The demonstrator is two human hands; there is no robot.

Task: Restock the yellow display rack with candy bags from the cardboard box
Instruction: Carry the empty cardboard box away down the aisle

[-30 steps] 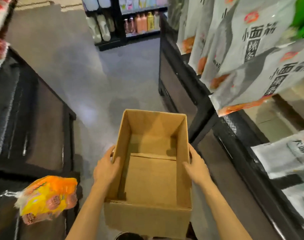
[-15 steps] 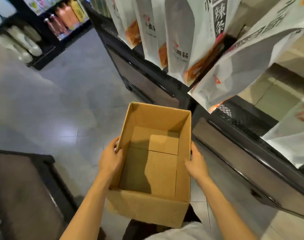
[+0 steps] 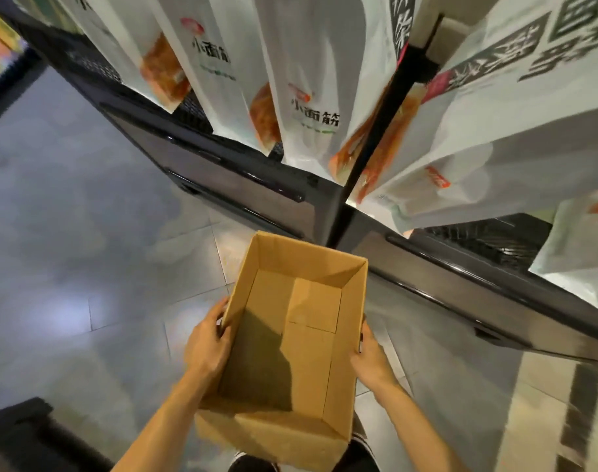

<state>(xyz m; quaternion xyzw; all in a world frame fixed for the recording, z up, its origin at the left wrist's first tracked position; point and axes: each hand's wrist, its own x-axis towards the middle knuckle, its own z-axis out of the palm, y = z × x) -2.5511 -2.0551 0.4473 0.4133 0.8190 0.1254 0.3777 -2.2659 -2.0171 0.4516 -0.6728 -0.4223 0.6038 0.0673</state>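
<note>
I held the cardboard box [image 3: 307, 352] above the floor [image 3: 86, 267], its far end near a black shelf [image 3: 239, 178], white snack bags [image 3: 307, 80] hanging beyond it. Left grip [image 3: 207, 345] clasped the box's left wall, right grip [image 3: 369, 359] its right wall. The box looked empty, so probably light. Its walls seemed thin and stiff and might buckle if squeezed. Better held low on both sides.
</note>
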